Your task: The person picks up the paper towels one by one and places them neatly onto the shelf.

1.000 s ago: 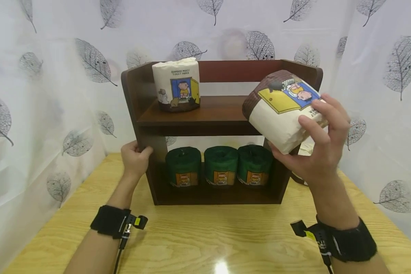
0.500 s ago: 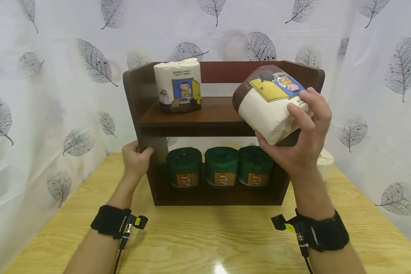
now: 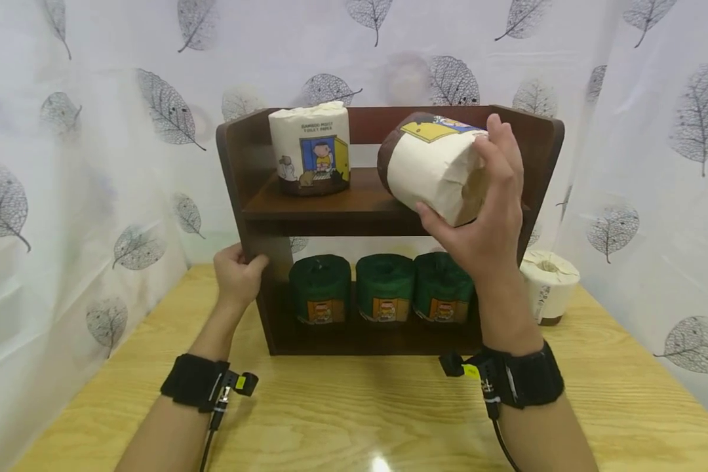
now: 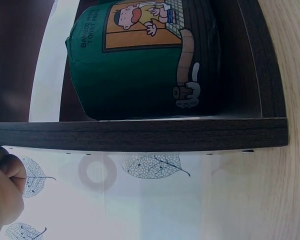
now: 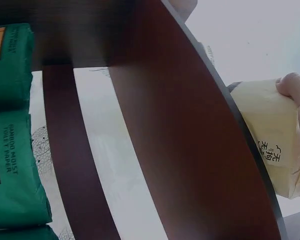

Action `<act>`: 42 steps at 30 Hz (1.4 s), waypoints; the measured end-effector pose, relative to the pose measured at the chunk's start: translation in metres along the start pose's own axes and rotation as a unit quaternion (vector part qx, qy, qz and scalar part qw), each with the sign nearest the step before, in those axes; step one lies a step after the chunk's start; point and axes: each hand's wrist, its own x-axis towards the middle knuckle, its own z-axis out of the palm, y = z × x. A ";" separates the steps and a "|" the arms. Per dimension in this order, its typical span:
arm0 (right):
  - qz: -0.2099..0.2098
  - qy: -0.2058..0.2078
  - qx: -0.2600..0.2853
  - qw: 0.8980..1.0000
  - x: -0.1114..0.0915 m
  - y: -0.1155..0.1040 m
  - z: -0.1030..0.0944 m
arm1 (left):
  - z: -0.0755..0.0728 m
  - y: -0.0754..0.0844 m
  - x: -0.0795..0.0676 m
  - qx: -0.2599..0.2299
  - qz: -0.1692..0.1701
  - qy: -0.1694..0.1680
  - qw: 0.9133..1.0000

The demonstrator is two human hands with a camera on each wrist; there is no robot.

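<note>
In front of the shelf unit (image 3: 330, 225), the right hand (image 3: 488, 210) is raised, fingers spread and curved round a tilted white roll (image 3: 421, 170) before the upper tier's (image 3: 364, 187) right half. At its left side, the left hand (image 3: 238, 278) grips the unit, fingertips hidden. Beyond, three green rolls (image 3: 385, 282) stand below, one upright roll (image 3: 311, 147) above left.

Head view faces the shelf (image 3: 330, 224); nearer wrist views share it.

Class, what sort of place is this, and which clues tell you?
Probably a makeshift recording corner: leaf-print sheeting hangs behind a shelf of toilet rolls, with wrist cameras in view.
</note>
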 end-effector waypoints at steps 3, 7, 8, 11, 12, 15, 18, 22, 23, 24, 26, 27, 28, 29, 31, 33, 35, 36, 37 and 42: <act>0.016 -0.009 -0.009 1.000 -0.003 -0.003 -0.004 | 0.002 0.004 -0.001 -0.007 -0.002 -0.011 1.000; 0.029 -0.017 -0.016 0.999 -0.009 -0.007 -0.008 | 0.005 0.004 -0.004 -0.013 0.000 -0.010 1.000; 0.031 -0.020 -0.018 0.999 -0.010 -0.007 -0.009 | 0.006 0.003 -0.004 -0.012 0.001 -0.007 1.000; 0.035 -0.023 -0.024 0.999 -0.012 -0.005 -0.010 | 0.005 0.001 -0.003 -0.009 0.005 0.002 1.000; 0.038 -0.023 -0.027 0.999 -0.013 -0.004 -0.010 | 0.004 0.001 -0.002 -0.007 0.006 0.003 1.000; 0.050 -0.018 -0.041 0.998 -0.017 -0.002 -0.009 | 0.002 0.003 0.001 -0.005 0.010 0.010 1.000; 0.064 -0.023 -0.062 0.996 -0.022 -0.001 -0.008 | 0.000 0.002 0.001 -0.004 0.002 0.014 1.000; 0.077 -0.057 -0.087 0.992 -0.028 -0.001 -0.009 | -0.002 0.000 -0.002 -0.004 -0.014 0.010 1.000; 0.079 -0.068 -0.093 0.990 -0.029 -0.001 -0.009 | -0.003 0.000 -0.003 -0.003 -0.016 0.007 1.000; 0.082 -0.076 -0.096 0.989 -0.030 -0.001 -0.011 | -0.003 0.000 -0.003 -0.003 -0.017 0.006 1.000; 0.083 -0.084 -0.102 0.988 -0.029 -0.002 -0.013 | -0.002 0.000 -0.003 0.001 -0.014 0.005 1.000; 0.082 -0.086 -0.105 0.987 -0.028 -0.002 -0.014 | -0.002 0.001 -0.003 0.001 -0.013 0.006 1.000; 0.081 -0.088 -0.108 0.987 -0.027 -0.002 -0.015 | -0.001 0.001 -0.002 0.002 -0.011 0.007 1.000; 0.080 -0.086 -0.108 0.987 -0.026 -0.002 -0.016 | -0.001 0.002 -0.001 0.003 -0.009 0.009 1.000; 0.080 -0.079 -0.106 0.988 -0.024 -0.002 -0.016 | 0.000 0.002 0.000 0.005 -0.005 0.012 1.000; 0.082 -0.073 -0.106 0.988 -0.024 -0.002 -0.016 | 0.000 0.002 0.000 0.001 -0.002 0.013 1.000; 0.088 -0.065 -0.106 0.988 -0.024 -0.002 -0.016 | 0.000 0.002 0.000 -0.003 0.000 0.013 1.000; 0.092 -0.063 -0.105 0.988 -0.025 -0.002 -0.016 | 0.000 0.002 0.000 -0.006 0.000 0.012 1.000; 0.096 -0.062 -0.103 0.988 -0.025 -0.003 -0.016 | 0.000 0.002 0.000 -0.009 0.001 0.011 1.000; 0.117 -0.066 -0.101 0.986 -0.027 -0.004 -0.020 | -0.001 0.003 0.000 -0.012 -0.001 0.003 1.000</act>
